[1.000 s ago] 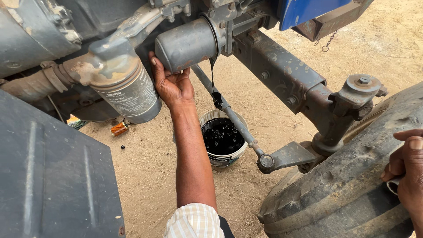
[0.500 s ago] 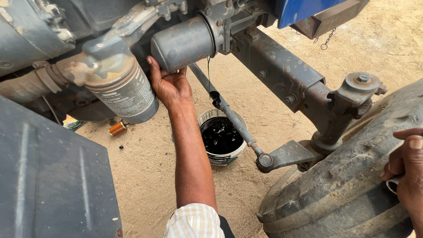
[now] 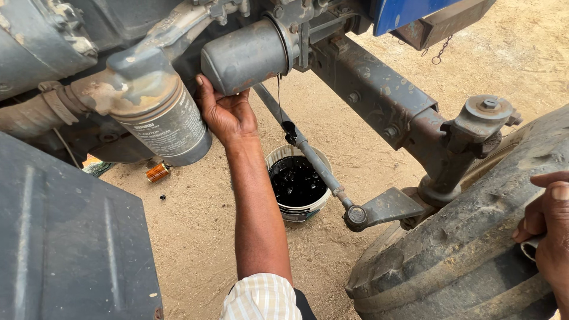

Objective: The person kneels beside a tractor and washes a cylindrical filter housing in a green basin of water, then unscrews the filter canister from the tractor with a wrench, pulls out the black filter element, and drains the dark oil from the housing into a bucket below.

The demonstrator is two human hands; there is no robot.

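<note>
sandy ground, left hand (image 3: pixel 227 114) cupping filter (image 3: pixel 246 56)

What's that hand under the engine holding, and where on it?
The left hand cups the grey canister filter from beneath, near its free outer end. The right hand rests at the tyre.

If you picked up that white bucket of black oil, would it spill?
Probably, if jerked: the white bucket looks well filled with dark oil, so it would likely feel heavy and slosh. It has no lid, so tilting could spill. Oil dripping from the grey filter by the left hand may make its rim slippery.
</note>
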